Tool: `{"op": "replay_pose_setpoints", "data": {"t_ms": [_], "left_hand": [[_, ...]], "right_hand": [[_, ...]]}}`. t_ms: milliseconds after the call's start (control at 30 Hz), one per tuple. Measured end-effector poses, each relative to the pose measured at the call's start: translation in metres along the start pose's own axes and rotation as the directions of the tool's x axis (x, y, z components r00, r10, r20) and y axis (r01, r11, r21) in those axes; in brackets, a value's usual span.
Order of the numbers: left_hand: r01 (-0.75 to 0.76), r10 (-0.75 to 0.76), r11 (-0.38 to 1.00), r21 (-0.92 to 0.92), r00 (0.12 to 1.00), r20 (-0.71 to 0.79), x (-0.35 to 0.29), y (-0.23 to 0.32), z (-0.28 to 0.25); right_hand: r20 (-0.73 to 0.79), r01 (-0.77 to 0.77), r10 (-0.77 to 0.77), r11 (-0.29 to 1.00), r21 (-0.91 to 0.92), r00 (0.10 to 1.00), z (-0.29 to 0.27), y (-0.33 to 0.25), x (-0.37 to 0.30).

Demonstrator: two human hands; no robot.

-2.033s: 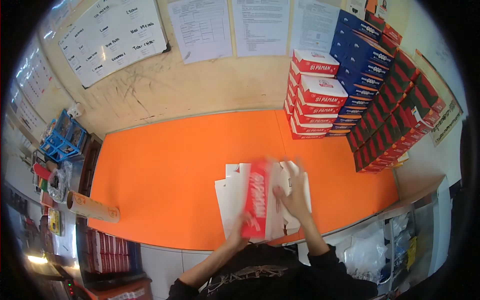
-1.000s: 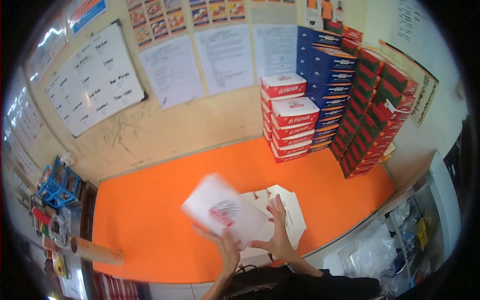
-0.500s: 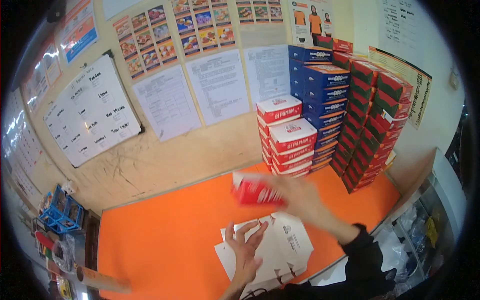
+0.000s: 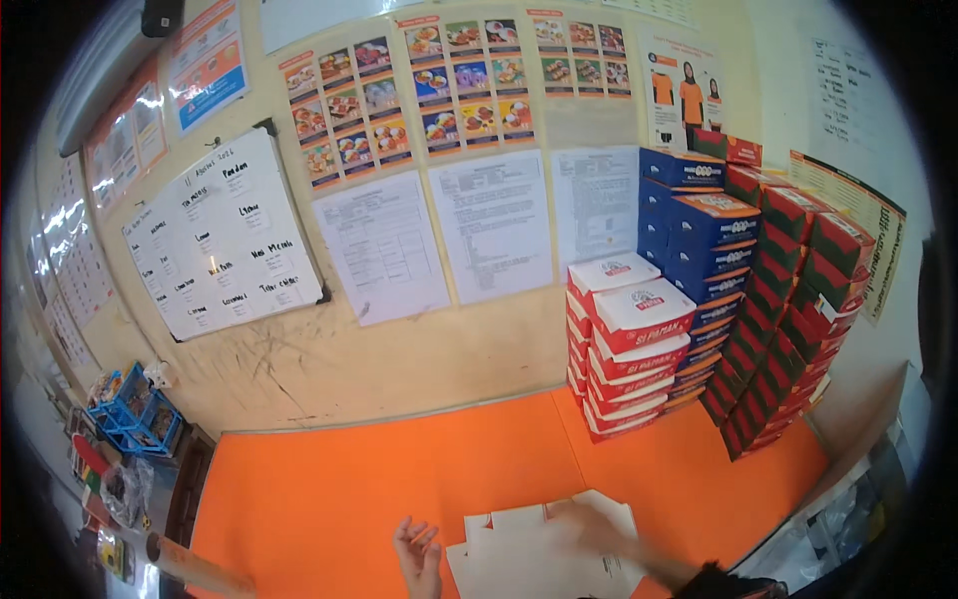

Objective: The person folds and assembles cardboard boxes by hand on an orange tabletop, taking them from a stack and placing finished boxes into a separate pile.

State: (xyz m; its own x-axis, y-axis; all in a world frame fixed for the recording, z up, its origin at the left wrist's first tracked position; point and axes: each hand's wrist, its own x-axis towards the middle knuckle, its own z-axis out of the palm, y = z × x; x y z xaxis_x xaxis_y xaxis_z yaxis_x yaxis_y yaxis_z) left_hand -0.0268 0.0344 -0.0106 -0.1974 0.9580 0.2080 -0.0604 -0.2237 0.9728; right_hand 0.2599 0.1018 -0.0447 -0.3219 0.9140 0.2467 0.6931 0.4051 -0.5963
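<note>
Flat white cardboard box blanks (image 4: 514, 559) lie overlapping at the near edge of the orange tabletop (image 4: 389, 459). My left hand (image 4: 417, 554) is raised at their left side, fingers apart, with nothing in it. Over the right part of the blanks is my right hand (image 4: 589, 529), smeared by motion; its fingers cannot be made out. Folded red and white boxes (image 4: 639, 344) stand in stacks at the back, right of the middle.
Blue boxes (image 4: 714, 235) and red and dark green boxes (image 4: 778, 329) form tall stacks at the right. A cardboard tube (image 4: 195, 567) and blue baskets (image 4: 138, 411) are at the left. A whiteboard (image 4: 225, 240) and paper sheets (image 4: 489, 225) hang on the wall.
The red and white box has left my right hand, which has come down over the blanks. My left hand has moved off the blanks to their left. The view has tilted up and left.
</note>
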Motion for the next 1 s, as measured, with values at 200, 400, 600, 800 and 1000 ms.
{"op": "replay_pose_setpoints", "data": {"t_ms": [200, 400, 600, 800, 1000], "left_hand": [[0.125, -0.116, 0.990, -0.063, 0.984, 0.133, -0.005, 0.003, 0.025], [0.219, -0.191, 0.976, -0.008, 0.870, 0.455, -0.045, -0.006, 0.055], [-0.742, 0.213, 0.273, 0.612, 0.667, 0.714, -0.082, 0.062, 0.053], [-0.499, -0.256, 0.640, 0.584, 0.578, 0.775, -0.090, 0.104, 0.032], [0.111, -0.299, 0.954, 0.278, 0.299, 0.906, -0.089, 0.102, 0.015]], "right_hand": [[0.766, -0.246, 0.174, 0.969, -0.022, 0.618, 0.131, -0.020, -0.110], [0.365, 0.256, -0.331, 0.937, 0.237, 0.870, 0.150, 0.037, -0.121], [0.151, 0.010, -0.023, 0.996, 0.084, 0.988, 0.019, -0.081, -0.098], [-0.590, 0.330, -0.478, 0.878, -0.346, 0.651, -0.099, -0.157, -0.139], [0.064, -0.035, -0.012, 0.728, 0.685, 0.998, -0.070, -0.161, -0.138]]}}
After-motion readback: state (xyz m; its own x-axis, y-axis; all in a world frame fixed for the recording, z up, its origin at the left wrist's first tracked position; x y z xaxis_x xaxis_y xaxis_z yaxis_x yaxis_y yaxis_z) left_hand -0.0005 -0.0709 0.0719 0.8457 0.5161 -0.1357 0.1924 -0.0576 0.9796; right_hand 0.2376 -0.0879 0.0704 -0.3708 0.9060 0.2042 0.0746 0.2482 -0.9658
